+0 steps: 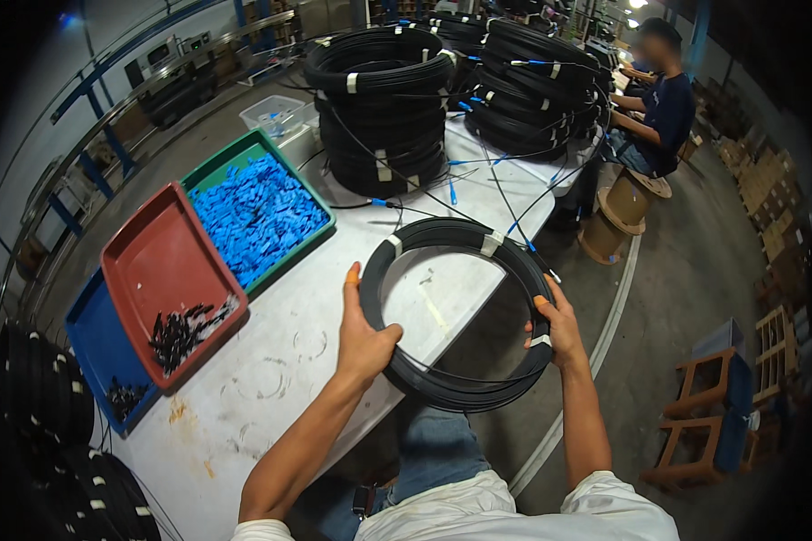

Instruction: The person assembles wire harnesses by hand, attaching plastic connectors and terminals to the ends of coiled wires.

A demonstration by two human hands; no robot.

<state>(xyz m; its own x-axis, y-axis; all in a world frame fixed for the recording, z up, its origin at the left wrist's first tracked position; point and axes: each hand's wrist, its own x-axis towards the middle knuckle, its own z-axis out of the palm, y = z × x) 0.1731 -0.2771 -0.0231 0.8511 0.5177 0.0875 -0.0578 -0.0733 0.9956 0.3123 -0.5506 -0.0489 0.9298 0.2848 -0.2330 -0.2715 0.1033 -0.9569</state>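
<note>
Okay, so both my hands are full: my left hand [365,350] has its thumb on the face of a black cable coil [465,391] and the index finger stretched along the outer rim, the rest mostly hidden behind. My right hand [561,326] clamps the opposite side, thumb on top, fingertips poking into the opening. Orange wraps [353,273] cover some fingertips. The coil's held partly over the white table [266,361], partly past its near edge. I'd guess it's hefty and springy, not fragile, maybe slick, so gripping opposite sides near the tape bands [492,242] seems right. Looks-wise: a dark ring of many turns, pale tape binding it, one strand sagging across the opening. Farther out there's a green tray [331,223] of blue plastic connectors [260,216] and a tall stack of coils [379,135].
</note>
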